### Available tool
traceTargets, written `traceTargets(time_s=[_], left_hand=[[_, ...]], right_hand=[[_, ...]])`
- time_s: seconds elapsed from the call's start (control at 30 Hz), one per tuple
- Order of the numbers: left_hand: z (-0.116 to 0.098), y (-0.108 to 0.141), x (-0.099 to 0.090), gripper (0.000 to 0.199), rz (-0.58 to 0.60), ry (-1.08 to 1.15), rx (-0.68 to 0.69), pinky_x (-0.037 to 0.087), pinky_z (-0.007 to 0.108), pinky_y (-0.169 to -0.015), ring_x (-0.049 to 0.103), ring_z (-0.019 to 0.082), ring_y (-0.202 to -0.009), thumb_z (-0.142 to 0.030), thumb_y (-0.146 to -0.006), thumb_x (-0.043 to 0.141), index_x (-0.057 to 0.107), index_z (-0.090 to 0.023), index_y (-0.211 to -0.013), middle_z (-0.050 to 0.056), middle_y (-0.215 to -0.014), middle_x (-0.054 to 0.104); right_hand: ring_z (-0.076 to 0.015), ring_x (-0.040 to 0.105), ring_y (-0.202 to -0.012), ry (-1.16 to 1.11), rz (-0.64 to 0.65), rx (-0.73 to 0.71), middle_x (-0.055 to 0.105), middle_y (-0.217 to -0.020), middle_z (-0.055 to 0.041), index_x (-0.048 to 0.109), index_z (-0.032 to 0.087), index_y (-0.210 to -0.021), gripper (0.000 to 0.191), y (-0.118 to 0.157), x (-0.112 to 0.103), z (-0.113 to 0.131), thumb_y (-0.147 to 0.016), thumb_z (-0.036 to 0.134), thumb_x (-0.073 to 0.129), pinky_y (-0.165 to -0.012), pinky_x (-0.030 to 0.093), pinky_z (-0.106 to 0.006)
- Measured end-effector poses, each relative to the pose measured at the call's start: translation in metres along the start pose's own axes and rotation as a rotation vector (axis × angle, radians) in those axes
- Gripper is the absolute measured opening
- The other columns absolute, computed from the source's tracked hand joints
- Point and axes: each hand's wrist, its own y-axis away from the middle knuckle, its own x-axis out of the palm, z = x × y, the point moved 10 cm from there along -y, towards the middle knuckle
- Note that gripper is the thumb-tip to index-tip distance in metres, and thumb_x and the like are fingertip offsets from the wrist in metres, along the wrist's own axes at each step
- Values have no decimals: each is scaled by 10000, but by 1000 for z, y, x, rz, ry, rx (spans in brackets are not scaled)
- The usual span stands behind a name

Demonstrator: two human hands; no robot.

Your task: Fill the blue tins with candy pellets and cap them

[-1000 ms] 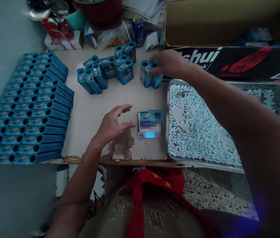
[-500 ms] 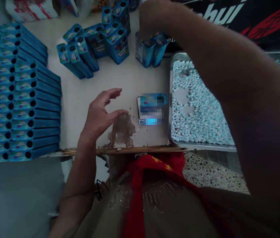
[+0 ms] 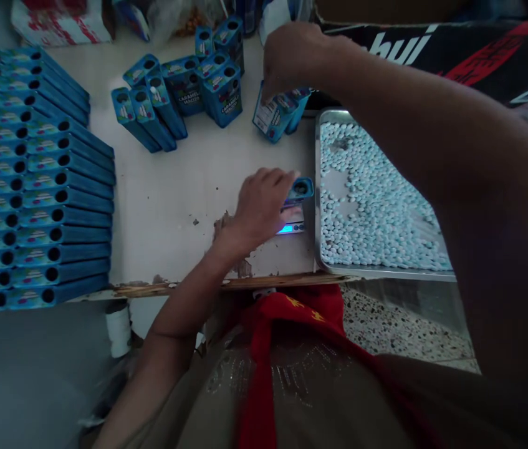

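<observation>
While the left hand (image 3: 264,202) is closed round a blue pack (image 3: 302,189) at the little lit-up scale (image 3: 297,227), the right hand (image 3: 289,62) is off on its own, up at another blue box (image 3: 270,118). Fingertips are hidden, so can't tell if it's gripping. Metal tray (image 3: 318,187) of pale pellets (image 3: 371,212) sits just beside the scale, btw.

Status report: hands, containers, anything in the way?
Left hand at blue container by lit scale, grip unclear. Right hand at farther containers, grip hidden. Right forearm hides part of pellet tray.
</observation>
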Motion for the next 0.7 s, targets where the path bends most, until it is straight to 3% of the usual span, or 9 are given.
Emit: traceTargets(time_s=[0.07,0.17,0.27,0.33,0.4,0.5,0.6,0.7], left_hand=[[2,1,2,468,22,28,-49,629,477,-1157,764,359,-1379,-224,-1036,912,765,-261,-1479,117,-1451,820],[39,24,-38,468,-115,123,-144,633,532,-1180,774,383,-1360,-229,-947,967,799,-286,-1380,84,-1429,832],[106,60,-110,499,-321,131,-274,605,614,-1218,753,418,-1343,-377,-854,1033,804,-328,-1295,50,-1373,838],[149,79,-164,585,-419,68,-362,554,638,-1259,720,411,-1340,-491,-807,1065,786,-314,-1290,35,-1370,827],[185,87,-215,680,-465,-22,-455,497,584,-1300,682,332,-1327,-504,-793,1090,738,-281,-1330,-16,-1373,807],[227,78,-275,659,-476,-148,-606,465,422,-1244,615,179,-1234,-360,-840,1070,665,-230,-1343,-108,-1312,771],[263,63,-307,631,-452,-227,-769,416,321,-1189,536,106,-1175,-286,-902,1033,628,-209,-1379,-145,-1293,721],[282,46,-308,587,-377,-193,-760,409,304,-1167,487,83,-1106,-414,-997,989,636,-192,-1410,-134,-1252,701]], right_hand=[[-501,648,-1568,194,1,33,793,-1563,-241,829,-80,-1397,545,29,-13,5,-1075,354,902,-1292,494,-673],[-441,708,-1499,265,-12,16,855,-1382,-137,873,-3,-1396,446,80,-26,19,-1176,354,721,-1223,510,-606],[-394,803,-1299,279,22,-56,841,-1033,-88,899,105,-1015,174,127,-16,35,-1081,264,870,-1106,565,-447],[-364,817,-1129,293,113,-115,800,-891,-100,807,169,-840,228,153,6,48,-1043,243,880,-913,535,-358],[-366,815,-1021,362,224,-172,821,-902,-138,786,201,-834,266,175,31,61,-1094,259,801,-751,432,-347],[-390,841,-983,499,349,-209,873,-1019,-189,857,213,-984,276,198,62,76,-1178,257,665,-644,311,-376],[-411,862,-1009,534,390,-213,895,-1084,-191,903,240,-1140,294,205,79,83,-1203,260,616,-626,290,-395],[-423,860,-995,417,344,-159,902,-1060,-149,919,314,-1234,221,202,81,70,-1145,312,717,-641,346,-407]])
